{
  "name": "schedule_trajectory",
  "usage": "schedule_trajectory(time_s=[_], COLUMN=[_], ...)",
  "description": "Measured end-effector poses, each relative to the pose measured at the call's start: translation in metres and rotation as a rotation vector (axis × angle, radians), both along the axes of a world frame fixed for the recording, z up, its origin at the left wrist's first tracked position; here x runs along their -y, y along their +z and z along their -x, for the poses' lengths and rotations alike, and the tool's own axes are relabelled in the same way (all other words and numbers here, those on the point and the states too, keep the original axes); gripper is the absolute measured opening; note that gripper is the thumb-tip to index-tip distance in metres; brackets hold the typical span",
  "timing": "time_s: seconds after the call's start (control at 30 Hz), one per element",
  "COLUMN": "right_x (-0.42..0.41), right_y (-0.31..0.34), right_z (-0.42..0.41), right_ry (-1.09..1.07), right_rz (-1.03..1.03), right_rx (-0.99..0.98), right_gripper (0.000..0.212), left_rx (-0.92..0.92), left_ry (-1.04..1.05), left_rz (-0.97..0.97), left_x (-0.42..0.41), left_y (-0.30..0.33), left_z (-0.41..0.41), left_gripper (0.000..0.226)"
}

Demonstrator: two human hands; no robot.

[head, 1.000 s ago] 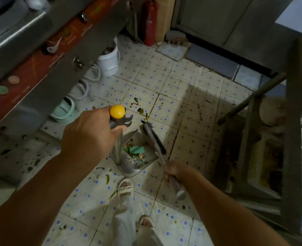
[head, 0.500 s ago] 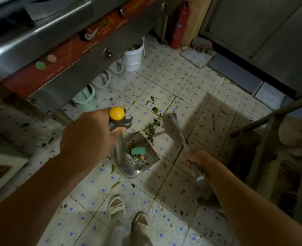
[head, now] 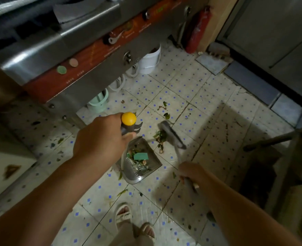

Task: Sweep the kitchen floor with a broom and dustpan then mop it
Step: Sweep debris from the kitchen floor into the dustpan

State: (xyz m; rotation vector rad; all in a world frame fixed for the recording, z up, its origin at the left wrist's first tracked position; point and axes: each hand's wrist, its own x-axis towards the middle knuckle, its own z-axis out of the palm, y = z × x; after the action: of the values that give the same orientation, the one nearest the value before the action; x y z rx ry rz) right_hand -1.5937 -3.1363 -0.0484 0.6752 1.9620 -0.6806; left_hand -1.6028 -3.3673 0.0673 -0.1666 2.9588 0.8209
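Since the frame a second before, the grey-bristled broom head [head: 171, 135] had swung away from the mouth of the grey metal dustpan [head: 141, 162] out to its far right side, and it lay blurred against a small heap of green vegetable scraps [head: 160, 137] on the floor just beyond the pan's open edge. The left hand [head: 100, 139] gripped the dustpan's upright handle, fingers wrapped round it just below the round yellow knob [head: 128, 118] at its top. The right hand [head: 191, 172] clasped the broom's pale shaft, fingers curled about it, low and to the right of the pan. The dustpan rested on the white tiled floor with blue dots [head: 182, 89], holding a green rectangular scrap and mixed litter. More green bits lay scattered on the tiles. Two sandalled feet [head: 134, 222] stood below the pan. A white plastic bucket [head: 150, 62] and a mint-green tub [head: 98, 102] sat under the steel stove front, with a red fire extinguisher [head: 197, 31] beyond.
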Motion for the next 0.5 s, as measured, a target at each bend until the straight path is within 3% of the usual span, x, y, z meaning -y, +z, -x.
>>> schedule_trajectory(time_s=[0.13,0.23,0.33,0.4,0.5], right_x=[0.006,-0.012,-0.024,-0.028,-0.035], right_y=[0.018,0.041,0.053,0.054,0.059], right_z=[0.0,0.012,0.026,0.042,0.072], right_ry=[-0.047,-0.157,-0.314,-0.273,-0.116], right_rz=[0.052,0.061,0.051,0.043,0.022], right_rx=[0.115,0.014,0.098,0.122,-0.032], right_gripper=[0.042,0.031,0.023,0.023,0.033], left_rx=[-0.005,-0.013,-0.001,0.01,0.007], left_ry=[-0.023,-0.002,0.029,0.053,0.087], left_rz=[0.042,0.04,0.038,0.047,0.063], left_x=[0.011,0.015,0.016,0.016,0.01], left_y=[0.015,0.025,0.03,0.032,0.034], left_z=[0.011,0.019,0.03,0.04,0.055], left_gripper=[0.041,0.04,0.041,0.039,0.037])
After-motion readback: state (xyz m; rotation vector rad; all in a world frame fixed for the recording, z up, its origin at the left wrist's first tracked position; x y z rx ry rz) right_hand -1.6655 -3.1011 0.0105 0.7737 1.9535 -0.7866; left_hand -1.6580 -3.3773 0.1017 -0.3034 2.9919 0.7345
